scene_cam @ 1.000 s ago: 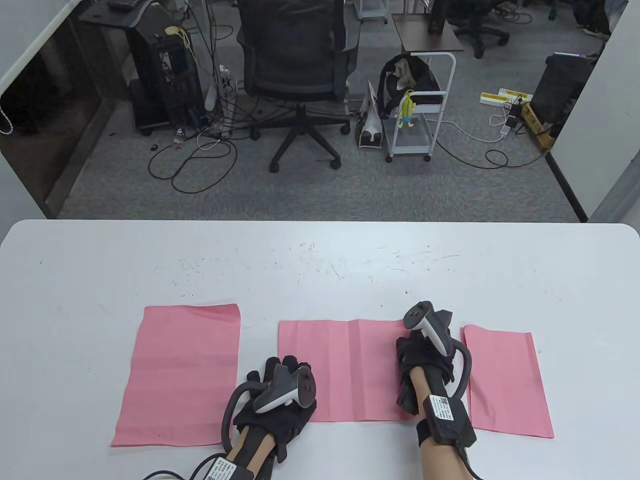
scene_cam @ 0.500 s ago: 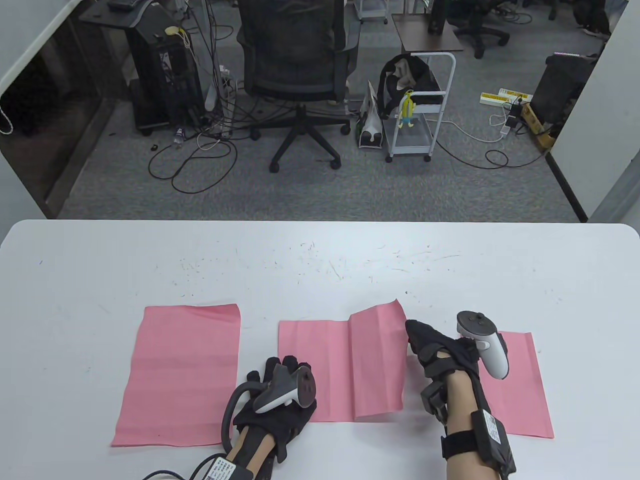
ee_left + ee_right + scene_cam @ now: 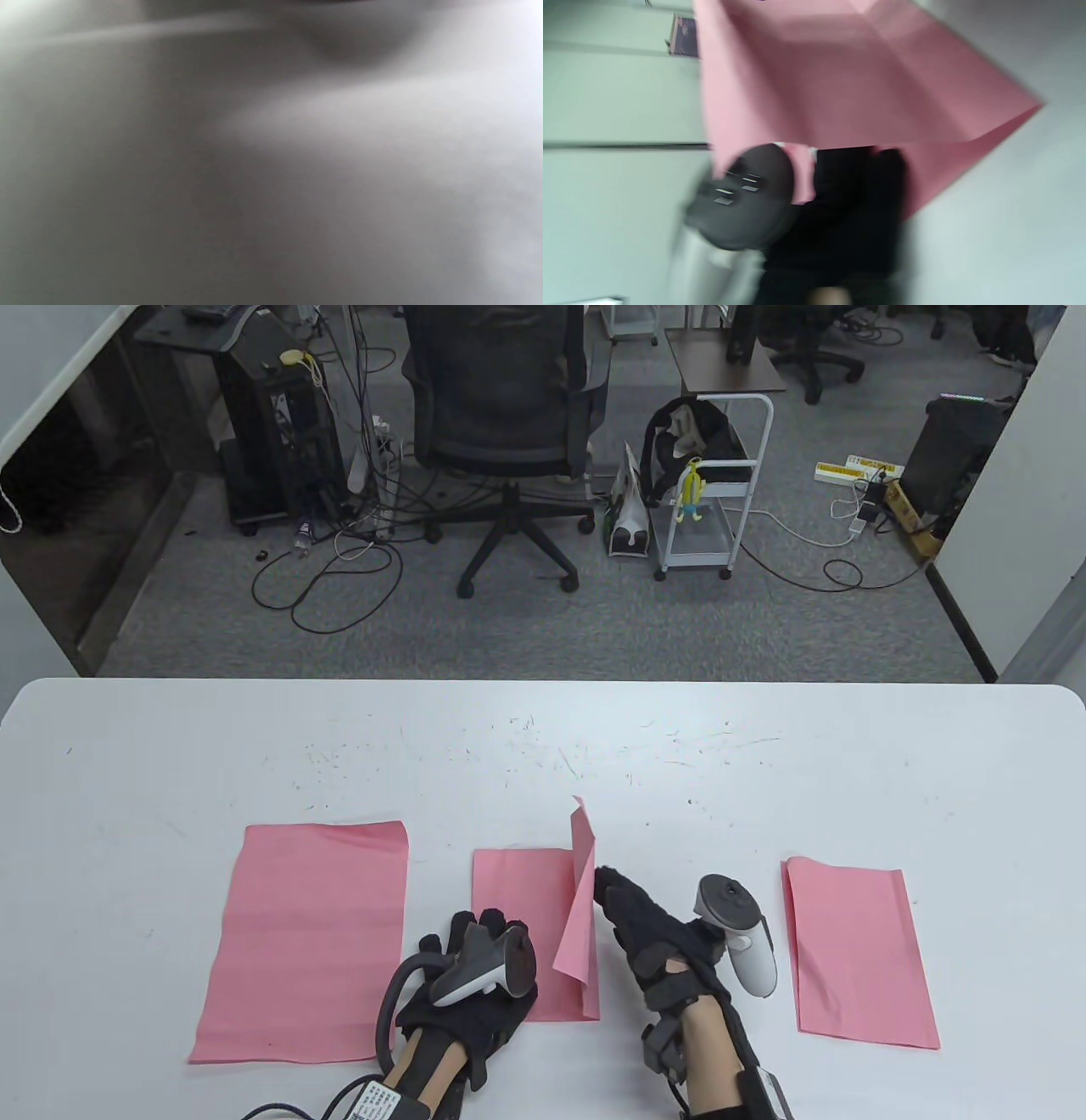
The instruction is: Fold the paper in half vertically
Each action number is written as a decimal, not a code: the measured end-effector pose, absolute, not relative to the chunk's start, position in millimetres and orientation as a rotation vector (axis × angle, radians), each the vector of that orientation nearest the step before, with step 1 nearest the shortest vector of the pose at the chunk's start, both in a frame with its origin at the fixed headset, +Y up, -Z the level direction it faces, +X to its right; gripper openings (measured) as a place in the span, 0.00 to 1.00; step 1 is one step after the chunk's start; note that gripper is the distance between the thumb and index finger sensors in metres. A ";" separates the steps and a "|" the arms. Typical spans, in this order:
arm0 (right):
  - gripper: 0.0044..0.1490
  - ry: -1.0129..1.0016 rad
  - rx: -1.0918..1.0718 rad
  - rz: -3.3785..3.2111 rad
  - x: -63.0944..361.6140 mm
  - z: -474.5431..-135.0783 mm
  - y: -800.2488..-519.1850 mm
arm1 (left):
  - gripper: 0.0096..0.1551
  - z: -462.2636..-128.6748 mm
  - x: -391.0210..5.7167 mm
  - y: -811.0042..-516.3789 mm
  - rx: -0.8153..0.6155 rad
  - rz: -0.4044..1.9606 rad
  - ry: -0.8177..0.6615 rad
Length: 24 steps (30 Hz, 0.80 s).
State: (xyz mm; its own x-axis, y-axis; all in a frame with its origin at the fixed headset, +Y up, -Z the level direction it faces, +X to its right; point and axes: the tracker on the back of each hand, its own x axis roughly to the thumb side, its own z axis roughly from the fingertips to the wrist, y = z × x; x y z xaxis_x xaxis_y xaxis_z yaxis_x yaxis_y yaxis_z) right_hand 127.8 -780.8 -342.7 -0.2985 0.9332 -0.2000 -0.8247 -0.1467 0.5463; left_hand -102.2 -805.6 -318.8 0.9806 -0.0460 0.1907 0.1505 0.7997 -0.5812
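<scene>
The middle pink paper lies near the table's front edge, its left half flat. Its right half stands up as a flap, leaning left over the crease. My right hand is behind the flap, its straight fingers against the flap's back; the thumb is hidden. My left hand rests flat on the paper's near left corner. In the right wrist view the raised pink paper fills the top, with my left hand's black glove below it. The left wrist view is a grey blur.
A full-size pink sheet lies flat to the left. A narrower pink sheet lies to the right. The white table is scuffed toward its far edge. Beyond it stand an office chair and a white cart.
My right hand lifted the middle paper's right edge and swung it leftward; the flap went from flat to nearly upright. My left hand stayed put.
</scene>
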 end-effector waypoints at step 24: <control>0.41 0.898 0.212 2.777 68.2 -329.1 -808.4 | 0.47 -318.3 -101.9 -805.3 -0.635 -0.107 -0.167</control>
State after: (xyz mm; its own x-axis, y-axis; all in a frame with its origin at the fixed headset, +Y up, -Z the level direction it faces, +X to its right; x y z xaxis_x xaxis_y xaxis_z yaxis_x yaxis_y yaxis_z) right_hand 68.2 -808.4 -329.1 -0.9665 0.2470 0.0702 -0.1590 -0.7905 0.5915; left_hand -101.9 -805.3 -318.3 0.9810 -0.0485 0.1878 0.1507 0.8002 -0.5805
